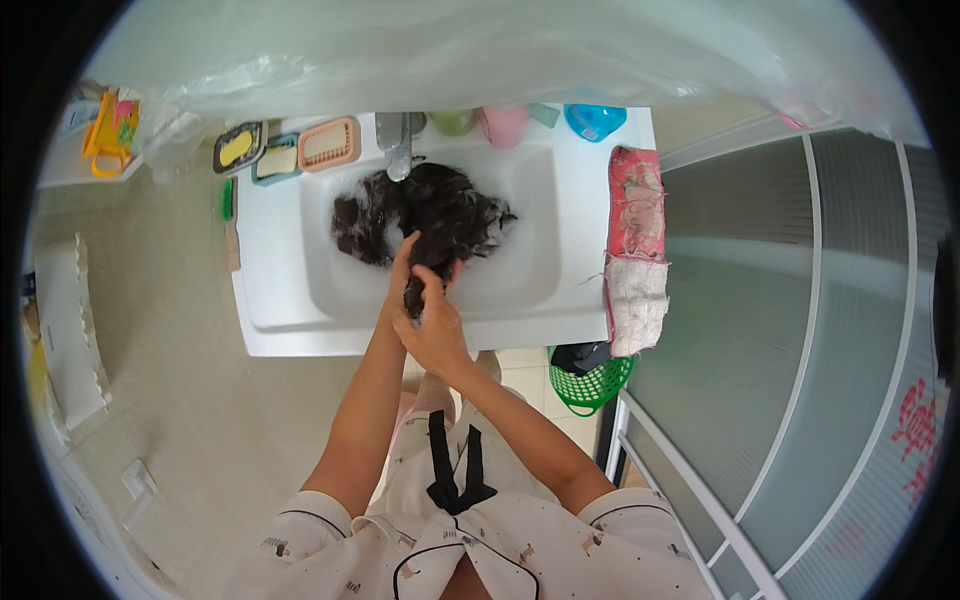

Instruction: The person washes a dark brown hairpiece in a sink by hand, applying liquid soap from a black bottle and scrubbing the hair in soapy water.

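Note:
A dark, wet cloth (450, 210) lies bunched in the white washbasin (536, 247), with white suds over parts of it. One end of it is drawn toward the basin's front edge. That end is gripped by my right hand (435, 330), whose fingers curl round it. My left hand (402, 274) is against the same bunch, just beyond the right hand, its fingers pointing away from me; its palm side is partly hidden, and the cloth passes between the two hands. Above the cloth's far side is the metal faucet (400, 161); whether water runs cannot be told.
Soap dishes, one pink (328, 144) and one black (240, 148), stand at the back left. A pink cup (504, 125) and a blue plastic container (595, 122) are at the back right. A red-and-white cloth (637, 247) drapes the right edge, above a green basket (589, 386).

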### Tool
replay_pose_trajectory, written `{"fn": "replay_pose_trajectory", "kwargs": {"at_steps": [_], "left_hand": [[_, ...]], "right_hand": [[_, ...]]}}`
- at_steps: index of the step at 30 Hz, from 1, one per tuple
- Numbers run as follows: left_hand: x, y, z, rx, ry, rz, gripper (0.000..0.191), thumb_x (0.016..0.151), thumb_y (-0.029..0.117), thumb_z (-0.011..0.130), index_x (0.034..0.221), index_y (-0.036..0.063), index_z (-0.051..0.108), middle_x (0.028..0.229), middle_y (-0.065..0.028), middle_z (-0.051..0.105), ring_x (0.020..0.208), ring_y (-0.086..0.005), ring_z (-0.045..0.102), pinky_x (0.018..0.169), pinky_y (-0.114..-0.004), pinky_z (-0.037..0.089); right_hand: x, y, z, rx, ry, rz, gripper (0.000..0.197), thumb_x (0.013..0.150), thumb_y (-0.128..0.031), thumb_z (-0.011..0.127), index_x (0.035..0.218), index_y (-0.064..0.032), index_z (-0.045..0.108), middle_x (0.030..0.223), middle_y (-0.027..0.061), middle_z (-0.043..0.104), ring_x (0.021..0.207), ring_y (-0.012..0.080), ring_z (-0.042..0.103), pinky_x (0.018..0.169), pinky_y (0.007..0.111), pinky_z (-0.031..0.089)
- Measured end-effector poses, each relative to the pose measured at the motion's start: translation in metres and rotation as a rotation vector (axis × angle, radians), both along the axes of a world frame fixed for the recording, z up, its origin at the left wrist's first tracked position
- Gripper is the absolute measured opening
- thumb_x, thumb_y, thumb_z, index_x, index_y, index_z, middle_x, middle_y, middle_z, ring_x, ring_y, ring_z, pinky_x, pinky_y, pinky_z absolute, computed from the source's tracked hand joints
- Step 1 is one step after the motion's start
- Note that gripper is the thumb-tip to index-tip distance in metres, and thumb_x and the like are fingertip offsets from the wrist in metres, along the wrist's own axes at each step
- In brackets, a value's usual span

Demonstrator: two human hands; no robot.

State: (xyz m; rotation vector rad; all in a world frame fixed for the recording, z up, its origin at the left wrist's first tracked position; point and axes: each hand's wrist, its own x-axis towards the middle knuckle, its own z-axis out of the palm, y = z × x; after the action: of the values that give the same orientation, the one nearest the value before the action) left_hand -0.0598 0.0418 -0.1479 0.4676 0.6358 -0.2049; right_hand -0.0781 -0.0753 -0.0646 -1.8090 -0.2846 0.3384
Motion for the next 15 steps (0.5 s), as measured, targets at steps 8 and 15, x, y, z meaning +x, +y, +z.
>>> {"fn": "replay_pose_trajectory", "kwargs": {"at_steps": [8,15], "left_hand": [[0.023,-0.04,-0.032,0.074,0.381,0.162,0.018,0.101,0.023,0.048,0.101,0.0124,0.062,0.086,-0.0024,0.061,0.084,-0.0204,0.06,0.072,-0.041,0.048],[0.002,-0.004,-0.065,0.663,0.016,-0.098,0.024,0.1,0.029,0.048,0.106,0.0115,0.063,0.094,-0.0042,0.063,0.084,-0.0195,0.061,0.067,-0.037,0.05]], "right_hand": [[0.079,0.01,-0.09,-0.437,-0.1,-0.254,0.039,0.092,-0.037,0.063,0.066,-0.0075,0.059,0.066,0.0164,0.065,0.061,0.04,0.064,0.058,0.05,0.05],[0.049,0.032,-0.105,-0.347,-0.204,-0.208,0.027,0.09,-0.031,0.063,0.077,-0.0079,0.07,0.074,0.0185,0.068,0.073,0.0414,0.066,0.063,0.051,0.049]]}}
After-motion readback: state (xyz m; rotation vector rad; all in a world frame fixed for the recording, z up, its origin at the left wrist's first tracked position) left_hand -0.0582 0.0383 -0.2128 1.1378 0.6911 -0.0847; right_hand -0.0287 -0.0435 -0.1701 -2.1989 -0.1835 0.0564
